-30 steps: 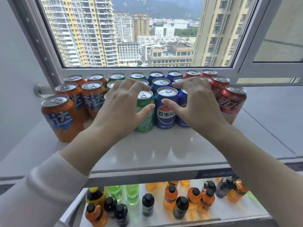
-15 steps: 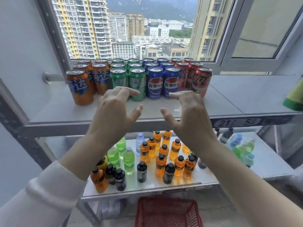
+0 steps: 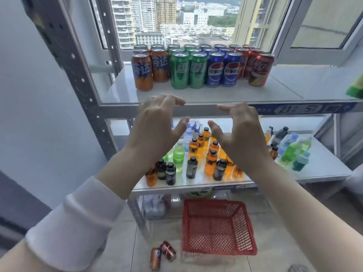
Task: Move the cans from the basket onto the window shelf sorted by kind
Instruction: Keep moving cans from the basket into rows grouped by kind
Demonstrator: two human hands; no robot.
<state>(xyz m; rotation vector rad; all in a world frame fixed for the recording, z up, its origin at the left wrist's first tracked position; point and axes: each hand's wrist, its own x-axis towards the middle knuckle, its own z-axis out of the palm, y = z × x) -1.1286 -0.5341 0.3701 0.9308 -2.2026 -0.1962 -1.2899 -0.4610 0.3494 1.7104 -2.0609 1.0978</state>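
Note:
On the window shelf [image 3: 216,95] cans stand in rows by colour: orange cans [image 3: 142,72] at the left, then green cans [image 3: 179,70], blue cans [image 3: 215,68] and red cans [image 3: 260,69] at the right. My left hand [image 3: 155,130] and my right hand [image 3: 241,132] hover in front of the shelf edge, fingers spread, holding nothing. A red basket [image 3: 216,226] sits on the floor below; I see no cans inside it. An orange can [image 3: 155,259] and a red can [image 3: 168,251] lie on the floor left of the basket.
A lower shelf [image 3: 322,163] holds several orange, green, dark and blue bottles. A grey perforated metal upright [image 3: 78,75] rises at the left. The window sash [image 3: 322,28] stands open at the right. A green object [image 3: 355,87] shows at the right edge.
My hands have drawn back from the cans and lowered below the shelf edge. The view has pulled back and down, so the basket and the floor cans have come into sight.

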